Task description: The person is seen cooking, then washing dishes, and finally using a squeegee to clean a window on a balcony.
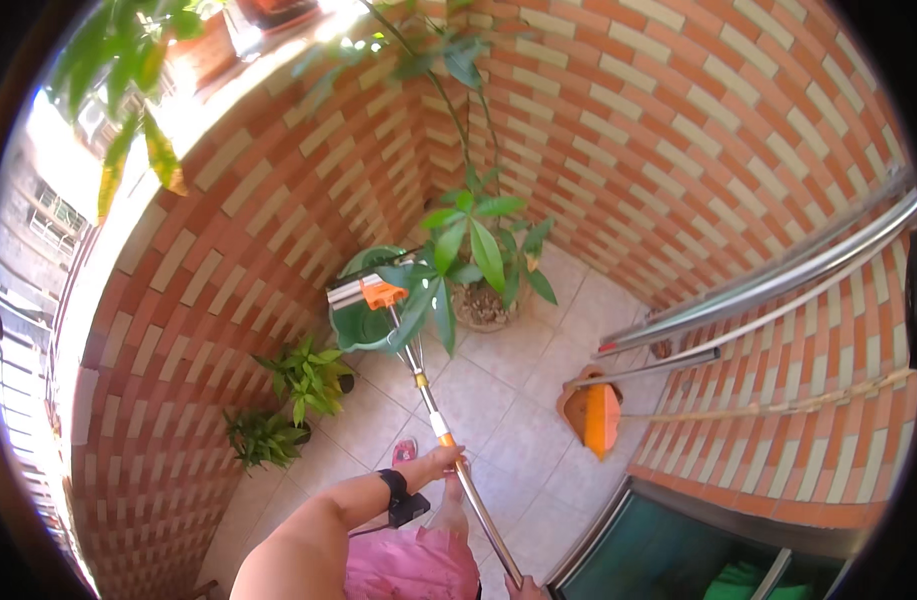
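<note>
A mop with a metal pole (482,510) slants up from the bottom centre to an orange and white mop head (379,291). The head is over a green plastic bucket (364,322); whether it touches the rim I cannot tell. My left hand (445,459) is closed around the pole near its orange and white collar, with a black strap and device on the forearm. Lower down, at the bottom edge of the view, my right hand (527,588) grips the pole's end and is partly cut off. Leaves of a potted plant (487,307) hide part of the bucket.
Two small leafy plants (308,379) (263,439) stand along the left brick wall (195,300). On the right are an orange broom head (602,420), a terracotta-coloured dustpan (574,409) and several poles (766,292) leaning by the wall. A glass door (653,544) is at the bottom right.
</note>
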Demonstrator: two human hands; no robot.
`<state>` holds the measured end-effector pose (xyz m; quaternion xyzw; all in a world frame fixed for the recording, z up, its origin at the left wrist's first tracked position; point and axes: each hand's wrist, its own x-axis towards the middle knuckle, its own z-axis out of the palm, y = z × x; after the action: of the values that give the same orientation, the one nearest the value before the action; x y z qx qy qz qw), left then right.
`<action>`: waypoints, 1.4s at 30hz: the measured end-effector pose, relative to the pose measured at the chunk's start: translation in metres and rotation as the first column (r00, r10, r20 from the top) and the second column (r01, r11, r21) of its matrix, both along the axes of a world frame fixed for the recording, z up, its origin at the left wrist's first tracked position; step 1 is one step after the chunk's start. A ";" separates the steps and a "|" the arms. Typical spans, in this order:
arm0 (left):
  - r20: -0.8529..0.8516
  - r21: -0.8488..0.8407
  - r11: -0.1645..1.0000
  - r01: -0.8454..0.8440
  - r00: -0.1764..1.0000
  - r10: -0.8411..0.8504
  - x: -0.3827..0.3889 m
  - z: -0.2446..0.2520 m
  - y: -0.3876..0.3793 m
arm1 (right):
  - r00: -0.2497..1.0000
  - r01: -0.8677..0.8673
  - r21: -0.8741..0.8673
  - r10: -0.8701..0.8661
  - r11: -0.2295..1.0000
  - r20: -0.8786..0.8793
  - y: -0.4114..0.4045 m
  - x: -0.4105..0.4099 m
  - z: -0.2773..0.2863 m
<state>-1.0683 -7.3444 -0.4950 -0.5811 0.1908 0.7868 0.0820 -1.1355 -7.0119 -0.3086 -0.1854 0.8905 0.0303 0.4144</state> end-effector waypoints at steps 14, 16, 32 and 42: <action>0.108 -0.114 0.993 0.023 0.994 -0.011 -0.032 -0.090 -0.025 | 0.980 -0.116 -0.426 0.034 0.898 -0.195 0.024 -0.010 -0.253; 0.081 -0.124 0.992 0.040 0.996 -0.030 -0.035 -0.101 -0.023 | 0.981 -0.105 -0.364 0.035 0.925 -0.193 0.025 -0.014 -0.270; 0.108 -0.135 0.990 0.037 0.994 -0.022 -0.066 -0.225 -0.025 | 0.950 0.223 -0.443 -0.296 0.868 -0.101 -0.031 -0.031 -0.262; 0.058 -0.094 0.995 -0.033 0.998 0.039 -0.070 -0.291 -0.046 | 0.917 0.369 -0.401 -0.399 0.838 0.010 -0.019 0.002 -0.227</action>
<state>-1.1385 -7.3908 -0.7856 -0.6109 0.2144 0.7607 0.0463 -1.1337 -7.0313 -0.5353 -0.0816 0.9117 -0.2267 0.3328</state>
